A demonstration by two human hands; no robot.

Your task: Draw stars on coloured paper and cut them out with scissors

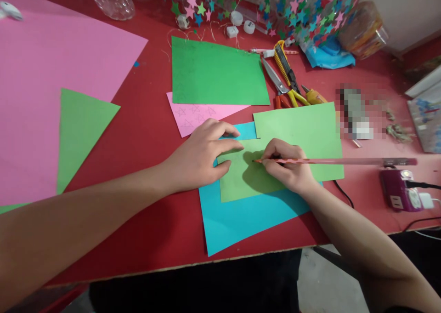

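My right hand [287,168] grips a pink pencil [330,162], its tip at the surface of a light green sheet of paper [310,133]. The sheet has a stepped cut at its upper left and lies over a blue sheet [248,216]. My left hand [203,152] rests with its fingers apart at the green sheet's left edge, holding nothing. Above the left hand, a pink piece of paper [189,119] with pencilled stars is partly covered by a dark green sheet [218,74].
Scissors [274,76], a yellow-black cutter [284,62] and a yellow-handled tool [315,96] lie beyond the sheets. A purple power adapter [396,191] with cords stands at right. Large pink paper [86,42] covers the left side. Star-covered clear containers [296,9] line the back.
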